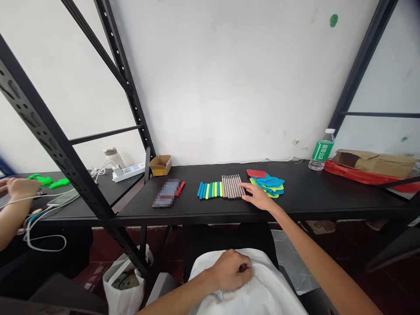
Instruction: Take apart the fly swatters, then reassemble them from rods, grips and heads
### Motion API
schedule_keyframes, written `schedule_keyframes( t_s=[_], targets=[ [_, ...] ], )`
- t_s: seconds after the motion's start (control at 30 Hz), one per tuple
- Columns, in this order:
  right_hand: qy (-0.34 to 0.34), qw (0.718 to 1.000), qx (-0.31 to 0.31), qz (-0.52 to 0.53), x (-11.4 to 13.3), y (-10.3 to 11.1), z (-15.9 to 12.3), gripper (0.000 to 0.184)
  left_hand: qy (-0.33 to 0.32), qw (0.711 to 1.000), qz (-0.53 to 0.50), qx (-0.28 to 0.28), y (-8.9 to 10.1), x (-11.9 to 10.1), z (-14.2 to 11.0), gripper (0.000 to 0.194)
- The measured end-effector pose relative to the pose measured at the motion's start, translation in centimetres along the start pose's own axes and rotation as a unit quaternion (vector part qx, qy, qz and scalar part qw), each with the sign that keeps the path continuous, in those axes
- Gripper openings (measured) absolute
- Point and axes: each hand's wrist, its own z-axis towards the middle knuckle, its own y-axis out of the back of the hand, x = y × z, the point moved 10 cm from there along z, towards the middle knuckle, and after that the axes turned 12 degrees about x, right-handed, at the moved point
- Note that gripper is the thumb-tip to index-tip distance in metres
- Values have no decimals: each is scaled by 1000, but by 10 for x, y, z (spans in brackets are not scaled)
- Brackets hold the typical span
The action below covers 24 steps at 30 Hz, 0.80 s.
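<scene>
Metal rods [231, 187] lay between the tabletop's [308, 186] near and far edges, long axes running front to back, just left of the nearer right hand [259, 197]. Its fingers were partly spread at the end rod, any grip unclear. The left hand [232, 270] lay loosely curled, apparently empty.

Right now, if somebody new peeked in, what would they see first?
Probably the bright sticks lined up on the black table, left of the grey rods. Next, the right hand at the rods' right end, and the red, blue and yellow-green pieces beside it.
</scene>
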Motion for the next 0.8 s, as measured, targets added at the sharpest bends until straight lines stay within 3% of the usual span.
schedule_keyframes(
  t_s=[0.1, 0.17, 0.33, 0.43, 0.53, 0.67, 0.73, 0.8],
  targets=[
    [0, 1000, 2, 1, 0, -1, -1, 54, -15, 999, 37, 4, 13, -10, -3, 9],
    [-5, 1000, -2, -9, -1, -1, -1, 55, -29, 997, 66, -28, 37, -21, -10, 8],
    [0, 998, -15, -60, 4, -2, -1, 51, 2, 968, 89, -234, 152, -30, -45, 22],
    [-10, 997, -17, -76, 6, -2, -2, 49, 64, 927, 135, -345, 220, -5, -63, 22],
    [-17, 996, -18, -81, 9, -1, -3, 46, 190, 885, 192, -380, 263, 46, -65, 34],
    [-28, 996, -21, -87, 13, 0, -5, 44, 341, 844, 215, -353, 275, 108, -58, 54],
    [-24, 995, -22, -89, 16, 0, -5, 43, 364, 837, 228, -340, 268, 116, -52, 54],
    [-20, 995, -24, -93, 19, 1, -5, 42, 356, 836, 242, -340, 261, 111, -48, 52]
  ],
)
